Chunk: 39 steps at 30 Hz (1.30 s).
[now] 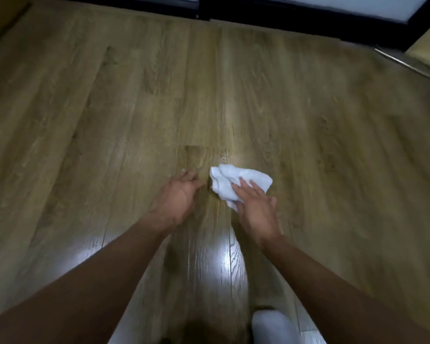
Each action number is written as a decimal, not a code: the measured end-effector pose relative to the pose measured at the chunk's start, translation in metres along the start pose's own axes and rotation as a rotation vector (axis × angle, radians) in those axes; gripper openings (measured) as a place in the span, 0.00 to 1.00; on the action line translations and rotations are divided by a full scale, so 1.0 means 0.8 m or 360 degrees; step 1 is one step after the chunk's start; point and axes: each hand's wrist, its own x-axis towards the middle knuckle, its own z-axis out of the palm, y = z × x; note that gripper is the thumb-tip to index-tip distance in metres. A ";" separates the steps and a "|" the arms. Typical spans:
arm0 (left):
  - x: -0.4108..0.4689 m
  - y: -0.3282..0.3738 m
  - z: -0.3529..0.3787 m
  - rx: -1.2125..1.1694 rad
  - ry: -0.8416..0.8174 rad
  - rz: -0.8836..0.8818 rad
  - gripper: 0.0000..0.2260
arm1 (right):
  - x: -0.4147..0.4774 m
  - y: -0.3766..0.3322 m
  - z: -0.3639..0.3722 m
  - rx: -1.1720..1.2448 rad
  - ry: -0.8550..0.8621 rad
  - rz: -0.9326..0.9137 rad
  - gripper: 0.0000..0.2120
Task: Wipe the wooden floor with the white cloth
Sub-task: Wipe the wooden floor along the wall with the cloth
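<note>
Bunched white cloth [236, 182] on wooden floor [109, 120], under fingers of R hand [255, 209].
R hand lies flat, fingers fairly straight, pressing cloth down. L hand [179, 194] just left of cloth, fingers relaxed, holding nothing. Wet glint [224, 157] on floor just beyond cloth. White sock [271, 324], blurred, behind R hand.

Found the white cloth [233, 180] crumpled into a loose wad, lying on the wooden floor [124, 115] near the middle, its near edge under the right hand [255, 209]. Saw pale brown planks with darker grain, glossy, with bright reflections close in and small shiny specks just past the cloth.
</note>
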 end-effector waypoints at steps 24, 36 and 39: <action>0.033 0.099 0.053 0.0596 -0.0057 0.0530 0.18 | -0.105 0.178 -0.091 -0.0045 0.0077 0.0579 0.24; 0.055 0.159 0.071 0.0536 -0.0249 0.0572 0.21 | -0.157 0.269 -0.117 -0.0005 0.0301 0.0430 0.21; 0.058 0.166 0.068 0.0566 -0.0277 0.0482 0.21 | -0.103 0.263 -0.118 -0.0023 0.0230 0.0550 0.21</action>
